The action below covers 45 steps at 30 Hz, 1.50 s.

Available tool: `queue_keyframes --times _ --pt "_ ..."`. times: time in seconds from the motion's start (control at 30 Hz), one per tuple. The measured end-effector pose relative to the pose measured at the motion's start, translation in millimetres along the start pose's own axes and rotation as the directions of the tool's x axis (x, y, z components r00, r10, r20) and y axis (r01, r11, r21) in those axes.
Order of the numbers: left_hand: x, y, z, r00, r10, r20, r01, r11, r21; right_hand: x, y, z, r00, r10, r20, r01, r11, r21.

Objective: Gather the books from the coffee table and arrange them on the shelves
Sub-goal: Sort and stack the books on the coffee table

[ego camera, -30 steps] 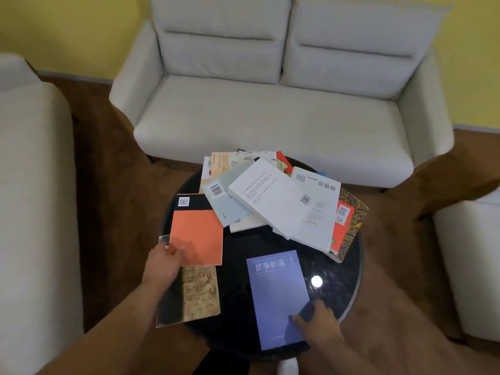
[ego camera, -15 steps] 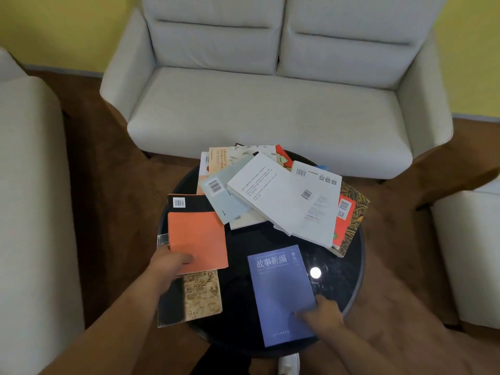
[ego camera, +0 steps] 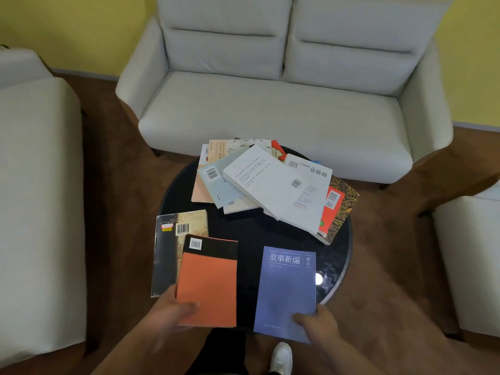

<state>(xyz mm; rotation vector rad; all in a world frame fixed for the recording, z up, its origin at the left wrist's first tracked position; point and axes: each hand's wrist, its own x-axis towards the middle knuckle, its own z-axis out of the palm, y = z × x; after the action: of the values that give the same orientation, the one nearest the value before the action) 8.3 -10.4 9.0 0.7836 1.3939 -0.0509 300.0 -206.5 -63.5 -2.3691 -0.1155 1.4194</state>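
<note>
Books (ego camera: pixel 270 188) lie heaped at the far edge of the coffee table (ego camera: pixel 336 255); left hand (ego camera: pixel 169 315) pinches the orange book (ego camera: pixel 208 282), right hand (ego camera: pixel 316 324) the blue book (ego camera: pixel 286 288) (both at the near edge). Such thin grips could let either slip floorward.

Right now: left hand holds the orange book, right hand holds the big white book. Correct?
Not quite. In the head view the right hand grips the blue book at its near corner; the white book lies untouched in the far pile. The left hand does hold the orange book.
</note>
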Motion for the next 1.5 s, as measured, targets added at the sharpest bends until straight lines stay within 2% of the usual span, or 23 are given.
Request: queue_keyframes --times 0.1,0.27,0.37,0.5,0.57,0.63,0.67,0.7,0.77,0.83,0.87,0.93,1.0,1.07,1.13,1.17,1.2,1.23,1.27,1.33,1.4,1.43,1.5 --pt "-2.8 -9.3 22.2 0.999 -0.014 0.033 0.016 0.998 -0.056 1.7 5.5 -13.3 0.999 -0.036 -0.014 0.036 0.999 -0.004" --pt "4.8 -22.8 50.7 0.997 -0.029 0.078 0.036 0.995 -0.089 2.3 27.7 -47.7 0.998 -0.065 0.002 0.064 0.989 0.130" --pt "14.0 -24.5 71.0 0.999 -0.030 0.020 0.032 0.996 -0.079 -9.8 32.8 -73.6 0.979 -0.200 -0.046 0.203 0.975 0.084" --pt "25.6 -15.1 102.4 0.987 0.070 -0.142 -0.038 0.976 0.215 -33.2 13.0 -109.8 0.893 -0.442 -0.088 0.431 0.894 -0.119" --pt "23.8 -6.4 114.7 0.976 0.135 -0.170 -0.050 0.901 0.431 -48.6 -4.8 -124.2 0.839 -0.537 -0.081 0.509 0.830 -0.230" --pt "12.9 3.8 125.8 0.956 0.160 -0.247 0.028 0.787 0.616 -65.2 -25.6 -136.1 0.792 -0.608 -0.054 0.548 0.747 -0.377" --pt "4.9 9.3 130.7 0.931 0.213 -0.296 0.052 0.726 0.685 -74.9 -37.5 -141.2 0.768 -0.639 -0.029 0.568 0.703 -0.428" --pt "-3.4 14.9 135.9 0.894 0.334 -0.300 -0.012 0.687 0.727 -84.2 -49.4 -145.9 0.737 -0.676 0.006 0.600 0.650 -0.467" --pt "-20.2 25.8 144.4 0.740 0.661 -0.125 -0.378 0.563 0.735 -102.9 -74.1 -152.8 0.667 -0.736 0.112 0.670 0.527 -0.524" --pt "-40.0 39.5 151.4 0.599 0.781 0.177 -0.622 0.315 0.717 -121.7 -97.1 -154.2 0.606 -0.757 0.244 0.741 0.425 -0.519" --pt "-47.7 46.4 154.2 0.605 0.742 0.289 -0.665 0.270 0.697 -128.5 -107.6 -152.2 0.568 -0.769 0.295 0.781 0.388 -0.490" --pt "-55.3 53.2 157.1 0.673 0.635 0.379 -0.678 0.326 0.659 -134.9 -126.6 -143.4 0.515 -0.795 0.320 0.828 0.366 -0.425" --pt "-57.5 54.4 157.0 0.711 0.629 0.315 -0.684 0.512 0.520 -130.5 -140.6 -129.7 0.524 -0.823 0.219 0.830 0.435 -0.349" --pt "-54.0 48.1 151.3 0.752 0.624 0.210 -0.655 0.675 0.340 -116.4 -143.8 -110.4 0.557 -0.830 -0.010 0.803 0.542 -0.248" --pt "-45.3 35.6 140.5 0.848 0.521 0.095 -0.529 0.840 0.119 -93.1 -134.8 -89.5 0.582 -0.777 -0.239 0.732 0.629 -0.261" --pt "-39.6 28.6 135.1 0.904 0.424 0.064 -0.424 0.906 -0.013 -79.6 -126.4 -77.8 0.646 -0.720 -0.254 0.670 0.694 -0.264" --pt "-32.4 22.0 130.0 0.942 0.332 0.052 -0.325 0.939 -0.114 -68.3 -117.2 -65.8 0.768 -0.616 -0.174 0.578 0.784 -0.224" --pt "-24.3 16.2 125.5 0.963 0.265 0.045 -0.255 0.953 -0.163 -58.6 -107.9 -52.0 0.882 -0.470 -0.032 0.458 0.873 -0.167" --pt "-15.6 11.6 121.9 0.975 0.218 0.032 -0.210 0.962 -0.173 -50.4 -98.7 -38.9 0.937 -0.324 0.127 0.340 0.931 -0.136" --pt "1.3 5.4 119.6 0.986 0.168 -0.014 -0.168 0.974 -0.150 -37.5 -86.8 -16.4 0.931 -0.207 0.300 0.258 0.956 -0.142" --pt "18.9 1.0 116.6 0.977 0.179 -0.114 -0.181 0.983 -0.006 -24.8 -82.3 1.7 0.940 -0.243 0.238 0.281 0.949 -0.144" --pt "25.4 0.8 113.8 0.961 0.218 -0.173 -0.188 0.967 0.170 -20.8 -83.7 8.5 0.947 -0.267 0.177 0.293 0.945 -0.143" --pt "32.1 3.6 109.1 0.922 0.309 -0.235 -0.126 0.811 0.571 -15.3 -89.1 16.6 0.947 -0.307 0.095 0.319 0.935 -0.155"
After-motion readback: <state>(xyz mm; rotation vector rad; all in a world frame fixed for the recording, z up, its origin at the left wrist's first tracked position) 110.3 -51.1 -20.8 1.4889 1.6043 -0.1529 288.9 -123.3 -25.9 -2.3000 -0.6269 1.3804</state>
